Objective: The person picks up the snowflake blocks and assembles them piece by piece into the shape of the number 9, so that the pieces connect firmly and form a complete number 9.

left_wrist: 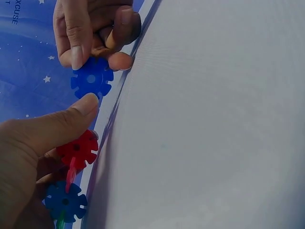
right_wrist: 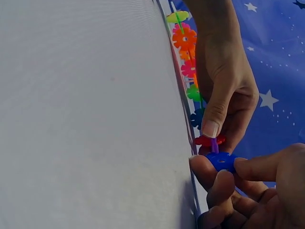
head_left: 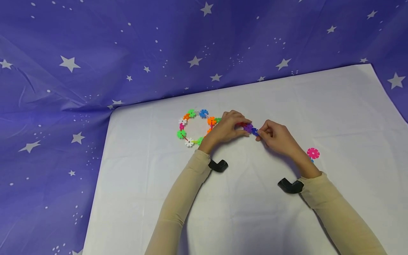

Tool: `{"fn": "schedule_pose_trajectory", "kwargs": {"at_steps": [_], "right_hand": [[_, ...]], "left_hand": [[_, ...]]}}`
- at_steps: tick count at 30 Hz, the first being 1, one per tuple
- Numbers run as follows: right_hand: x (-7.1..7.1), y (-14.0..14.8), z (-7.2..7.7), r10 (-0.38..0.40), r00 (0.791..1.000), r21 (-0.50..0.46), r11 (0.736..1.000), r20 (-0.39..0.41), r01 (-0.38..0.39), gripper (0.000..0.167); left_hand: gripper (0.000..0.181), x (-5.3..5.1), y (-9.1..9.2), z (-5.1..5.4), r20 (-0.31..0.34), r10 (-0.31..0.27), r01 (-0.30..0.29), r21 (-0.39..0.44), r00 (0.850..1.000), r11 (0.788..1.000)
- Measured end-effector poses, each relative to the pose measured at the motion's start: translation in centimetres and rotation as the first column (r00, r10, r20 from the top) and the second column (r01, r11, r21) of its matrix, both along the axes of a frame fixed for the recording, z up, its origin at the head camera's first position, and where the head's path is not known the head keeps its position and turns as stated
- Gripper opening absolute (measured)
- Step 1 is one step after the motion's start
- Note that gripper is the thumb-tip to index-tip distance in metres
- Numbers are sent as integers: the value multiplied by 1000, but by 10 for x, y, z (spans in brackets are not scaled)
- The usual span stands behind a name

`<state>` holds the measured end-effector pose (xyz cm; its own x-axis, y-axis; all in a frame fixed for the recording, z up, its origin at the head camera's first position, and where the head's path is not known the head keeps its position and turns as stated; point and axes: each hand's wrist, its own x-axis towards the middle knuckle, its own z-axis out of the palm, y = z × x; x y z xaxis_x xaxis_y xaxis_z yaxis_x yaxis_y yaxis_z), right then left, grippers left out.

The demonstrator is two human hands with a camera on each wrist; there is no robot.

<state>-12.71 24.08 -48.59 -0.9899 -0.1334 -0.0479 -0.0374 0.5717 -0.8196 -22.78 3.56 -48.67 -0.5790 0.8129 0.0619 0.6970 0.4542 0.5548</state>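
My right hand pinches a blue notched plastic disc between thumb and fingers. My left hand grips the chain's end, where a purple notched disc joins the blue one; its thumb lies over the purple piece in the right wrist view. A red disc and a darker blue disc follow along the chain, under and beside the left fingers. Farther left, the chain's linked discs curve into a loop on the table, including a white disc and a green disc. The left hand hides part of the chain.
A loose pink disc lies beside my right forearm, with a small light-blue piece partly hidden by it. The white-covered table ends at a purple star-printed cloth. Each wrist carries a black mount.
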Motion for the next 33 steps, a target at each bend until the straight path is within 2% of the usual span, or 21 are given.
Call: {"fn": "schedule_pose_trajectory", "kwargs": {"at_steps": [10, 14, 17, 20, 24, 28, 33], "right_hand": [[-1, -1, -4, 13, 999, -60, 998, 40, -11, 11], [-1, -3, -6, 22, 999, -79, 997, 29, -20, 9], [-1, -4, -7, 29, 1000, -87, 996, 3, -29, 13], [0, -5, -7, 27, 998, -52, 998, -48, -30, 14], [1, -8, -6, 58, 988, 81, 996, -144, -47, 5], [2, -10, -6, 103, 975, 194, 979, -194, -65, 7], [2, -11, -11, 83, 976, 171, 984, -200, -49, 8]], "left_hand": [[40, 1, 1, 1, 34, 0, 0, -1, 999, 1000], [39, 1, 2, -1, 33, -9, 8, 24, 999, 1000], [39, 1, 2, -1, 28, -11, 10, 38, 1000, 999], [38, 1, 2, -2, 30, -15, 14, 41, 999, 999], [37, 1, 2, -2, 32, -28, 27, 26, 999, 999], [36, 0, 1, -2, 35, -31, 30, 16, 999, 999], [36, 0, 0, -2, 54, -30, 29, 25, 998, 999]]}}
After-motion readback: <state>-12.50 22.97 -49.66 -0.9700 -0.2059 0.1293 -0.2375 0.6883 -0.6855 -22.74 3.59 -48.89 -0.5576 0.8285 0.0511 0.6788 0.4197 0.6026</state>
